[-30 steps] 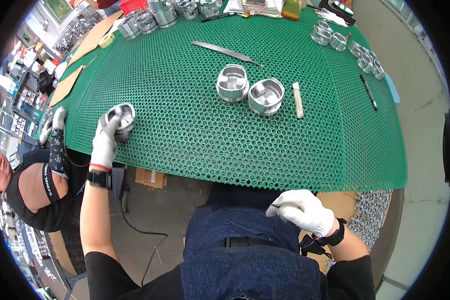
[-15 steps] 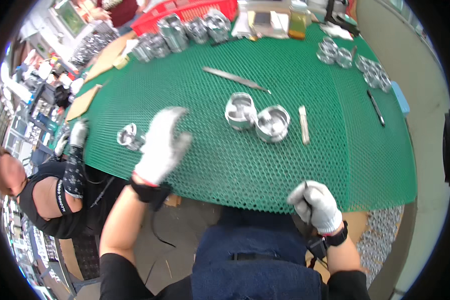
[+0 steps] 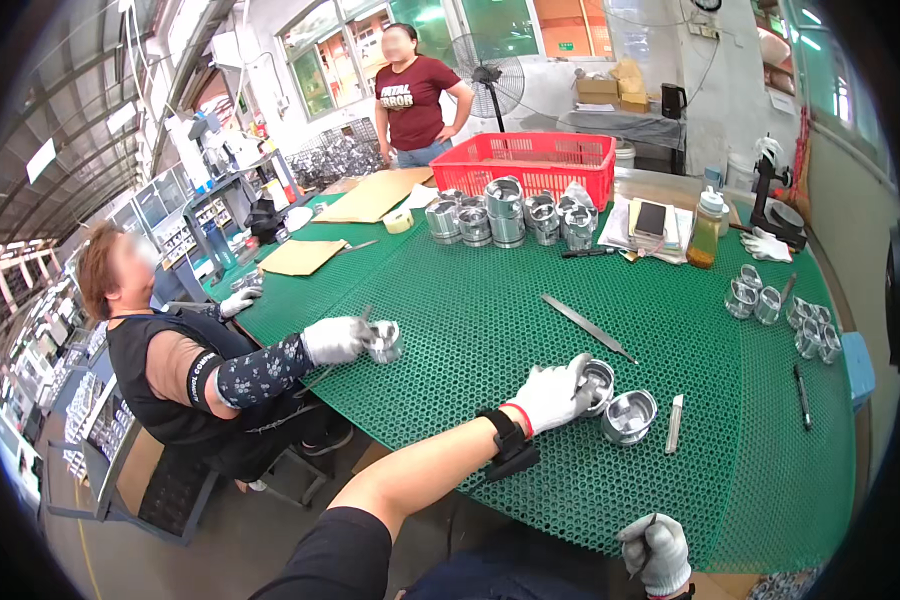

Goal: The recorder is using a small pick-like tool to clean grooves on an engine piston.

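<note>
My left hand [image 3: 553, 397], in a white glove, reaches across the table with its fingers closed on the rim of a silver metal piston [image 3: 599, 387]. A second piston [image 3: 629, 416] stands beside it on the right, hollow side up. Low at the near edge, my gloved right hand [image 3: 657, 555] is closed around a thin dark tool [image 3: 651, 528]; its kind is too small to tell. A pale, flat stick-like piece [image 3: 675, 424] lies right of the pistons. Beyond them rests a long metal scraper or file [image 3: 590, 328] with a pointed end.
Green mesh matting [image 3: 470, 400] covers the table. At left a seated co-worker's gloved hand [image 3: 336, 341] is at another piston [image 3: 385, 342]. Several pistons [image 3: 506, 212] stand before a red crate [image 3: 530, 160]; more [image 3: 815, 330] are at right, near a pen [image 3: 802, 396]. Another person [image 3: 416, 95] stands behind.
The view has tilted up, showing more of the room. My left hand has moved right and taken hold of the piston. The co-worker's hand has reached the leftmost piston. My right hand keeps its grip.
</note>
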{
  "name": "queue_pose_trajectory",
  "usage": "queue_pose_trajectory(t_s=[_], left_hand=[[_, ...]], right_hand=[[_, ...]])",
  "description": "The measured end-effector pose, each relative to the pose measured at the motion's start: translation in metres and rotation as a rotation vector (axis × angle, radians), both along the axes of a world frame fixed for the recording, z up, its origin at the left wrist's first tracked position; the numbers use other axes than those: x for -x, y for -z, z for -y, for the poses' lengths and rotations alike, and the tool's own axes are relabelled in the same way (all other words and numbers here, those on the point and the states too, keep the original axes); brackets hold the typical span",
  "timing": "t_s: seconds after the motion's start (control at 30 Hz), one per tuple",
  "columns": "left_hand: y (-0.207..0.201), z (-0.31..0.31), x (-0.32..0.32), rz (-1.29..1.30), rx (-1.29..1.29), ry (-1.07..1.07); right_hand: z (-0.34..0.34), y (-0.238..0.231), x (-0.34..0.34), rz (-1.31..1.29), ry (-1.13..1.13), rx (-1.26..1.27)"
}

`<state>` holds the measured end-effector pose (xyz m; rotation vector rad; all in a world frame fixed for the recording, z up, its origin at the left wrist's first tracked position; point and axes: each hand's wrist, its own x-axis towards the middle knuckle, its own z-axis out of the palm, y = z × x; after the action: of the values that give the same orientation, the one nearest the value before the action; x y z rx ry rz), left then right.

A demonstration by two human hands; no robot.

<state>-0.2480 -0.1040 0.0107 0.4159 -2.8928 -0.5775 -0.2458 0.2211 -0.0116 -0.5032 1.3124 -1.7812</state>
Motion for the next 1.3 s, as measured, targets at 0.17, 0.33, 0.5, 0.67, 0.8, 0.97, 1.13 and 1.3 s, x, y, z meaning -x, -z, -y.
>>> queue_pose_trajectory(t_s=[0.17, 0.33, 0.5, 0.67, 0.8, 0.97, 1.13, 1.3], left_hand=[[-0.02, -0.005, -0.018, -0.065, -0.402, 0.008], [-0.009, -0.029, -0.077, -0.409, -0.345, 0.099], [-0.009, -0.048, -0.148, -0.42, -0.233, 0.098], [-0.038, -0.104, -0.196, 0.119, -0.697, 0.006], [-0.031, -0.107, -0.213, 0.345, -0.778, 0.391], [-0.013, -0.111, -0.208, 0.296, -0.796, 0.609], [-0.028, -0.124, -0.208, 0.435, -0.648, 0.602], [-0.021, -0.121, -0.224, 0.453, -0.693, 0.529]], right_hand=[[0.003, 0.029, 0.011, 0.047, -0.015, -0.033], [-0.011, 0.012, -0.001, -0.007, -0.021, 0.007], [-0.014, 0.009, -0.01, -0.101, 0.083, -0.02], [0.003, -0.016, -0.014, -0.352, -0.165, -0.162], [-0.001, -0.03, -0.024, -1.251, -0.497, -0.18], [0.007, -0.038, -0.033, -1.374, -0.661, -0.242], [0.017, -0.037, -0.043, -1.337, -0.716, -0.203], [-0.001, -0.029, -0.052, -1.276, -0.77, -0.149]])
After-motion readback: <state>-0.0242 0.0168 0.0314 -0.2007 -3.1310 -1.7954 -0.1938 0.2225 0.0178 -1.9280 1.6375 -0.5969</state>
